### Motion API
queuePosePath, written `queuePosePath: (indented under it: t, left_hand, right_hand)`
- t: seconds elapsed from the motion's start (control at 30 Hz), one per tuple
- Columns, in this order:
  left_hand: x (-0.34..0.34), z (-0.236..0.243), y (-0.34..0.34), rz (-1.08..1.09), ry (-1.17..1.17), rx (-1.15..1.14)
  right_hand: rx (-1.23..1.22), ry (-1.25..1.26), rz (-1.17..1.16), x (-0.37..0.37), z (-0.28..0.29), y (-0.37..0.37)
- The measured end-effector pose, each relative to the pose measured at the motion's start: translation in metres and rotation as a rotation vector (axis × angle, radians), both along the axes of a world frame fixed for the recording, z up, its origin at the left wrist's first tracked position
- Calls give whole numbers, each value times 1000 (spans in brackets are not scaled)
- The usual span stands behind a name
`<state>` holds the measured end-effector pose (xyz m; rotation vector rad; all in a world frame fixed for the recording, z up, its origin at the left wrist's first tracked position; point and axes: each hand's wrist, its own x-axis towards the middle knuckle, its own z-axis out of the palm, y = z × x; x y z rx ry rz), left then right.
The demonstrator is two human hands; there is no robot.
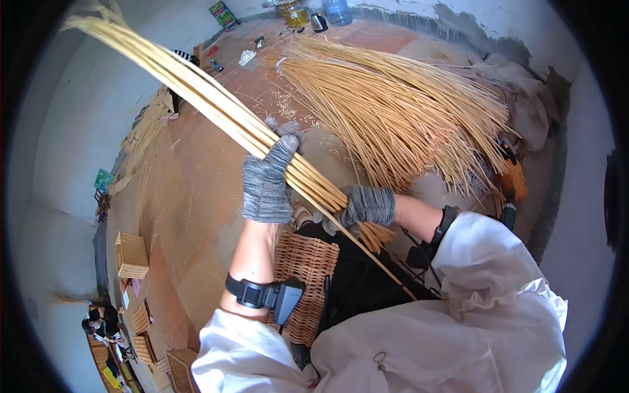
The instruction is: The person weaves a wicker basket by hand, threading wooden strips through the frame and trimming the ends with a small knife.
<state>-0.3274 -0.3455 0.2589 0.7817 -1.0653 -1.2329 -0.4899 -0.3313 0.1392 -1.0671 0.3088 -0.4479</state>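
Note:
A long bundle of pale wicker rods slants across the view from the upper left down to my lap. My left hand, in a grey knit glove, is closed around its middle, thumb on top. Nearer the thick butt ends, my right hand in a matching glove wraps round the bundle; its fingertips are partly hidden. One thin rod lies apart from the rest, running under my right hand toward my lap. Below my hands, a woven wicker panel or basket side stands against my dark-clad legs.
A big fanned heap of rods covers the floor ahead to the right, near an orange power tool. Another rod pile lies along the left wall. Wicker baskets stand at left. A kettle and water jug are at the back.

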Motion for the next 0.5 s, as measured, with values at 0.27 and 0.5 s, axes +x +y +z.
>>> queuePosePath:
  t: [0.27,0.5]
  left_hand:
    - [8,-11,-49,-79,108,-100]
    - [19,1,-61,-15,-130,65]
  right_hand:
    - [208,-156,64,0,32,-5]
    - [98,30,-218,-1,60,-31]
